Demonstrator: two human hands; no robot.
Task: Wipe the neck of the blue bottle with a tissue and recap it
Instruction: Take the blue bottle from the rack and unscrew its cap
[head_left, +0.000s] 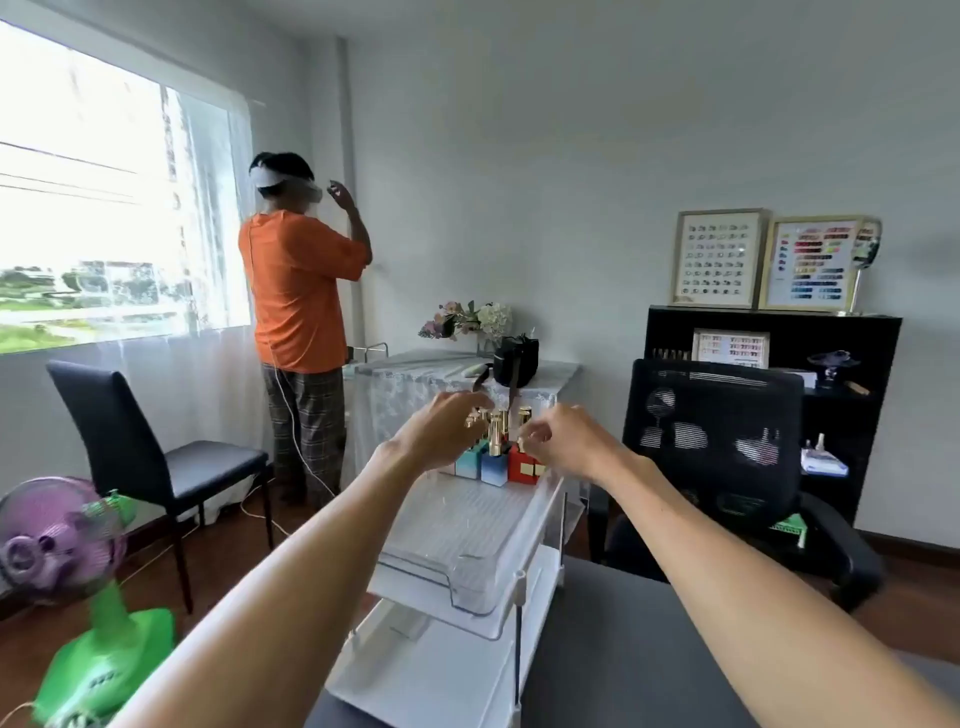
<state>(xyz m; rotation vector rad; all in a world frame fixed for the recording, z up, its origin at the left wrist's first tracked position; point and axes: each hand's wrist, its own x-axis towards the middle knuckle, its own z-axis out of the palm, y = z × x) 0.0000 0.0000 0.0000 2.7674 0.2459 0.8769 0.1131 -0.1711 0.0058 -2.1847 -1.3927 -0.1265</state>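
Several small square bottles with gold caps stand at the far end of a clear tray (457, 566) on a white cart. A blue bottle (494, 467) stands in the middle, a teal one (468, 464) to its left, a red one (522, 465) to its right. My left hand (441, 434) reaches over the left bottles with fingers curled near the gold caps. My right hand (563, 441) hovers at the red bottle's cap with fingers curled; whether either hand grips a cap is unclear. No tissue is visible.
A person in an orange shirt (298, 291) stands by the window. A dark chair (156, 457) and a green and purple fan (78, 551) are at left. A black mesh office chair (727, 447) and black shelf (779, 353) stand at right. A lace-covered table (447, 384) lies beyond the cart.
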